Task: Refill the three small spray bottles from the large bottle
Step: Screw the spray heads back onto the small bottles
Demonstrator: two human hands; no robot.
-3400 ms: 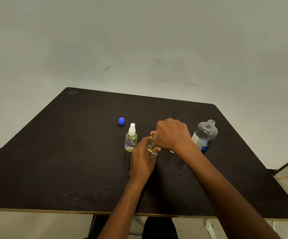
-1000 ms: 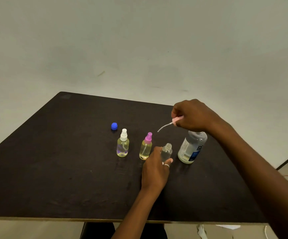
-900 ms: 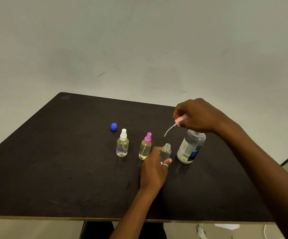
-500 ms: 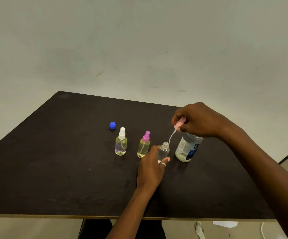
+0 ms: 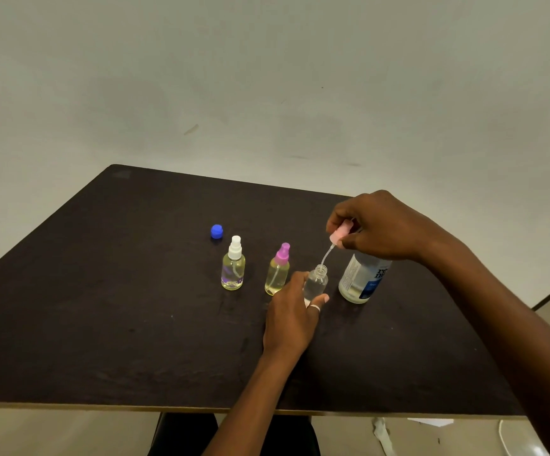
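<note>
Three small bottles stand in a row on the dark table (image 5: 102, 307). The white-topped bottle (image 5: 233, 268) and the purple-topped bottle (image 5: 278, 271) hold yellowish liquid. My left hand (image 5: 295, 315) grips the third small bottle (image 5: 316, 283), which is clear and uncapped. My right hand (image 5: 382, 227) pinches a pink spray head (image 5: 338, 237) above it, and the tip of its thin tube (image 5: 326, 256) reaches the bottle's mouth. The large clear bottle (image 5: 360, 281) with a blue label stands just right of it, its top hidden behind my right hand.
A blue cap (image 5: 216, 231) lies on the table behind the white-topped bottle. A plain wall rises behind the table. Below the front edge are pale floor, scraps of paper (image 5: 382, 436) and a cable (image 5: 503, 436).
My right hand has brought the pink spray head down and left from above the large bottle, so its tube now meets the mouth of the open bottle. My left hand stays on that bottle.
</note>
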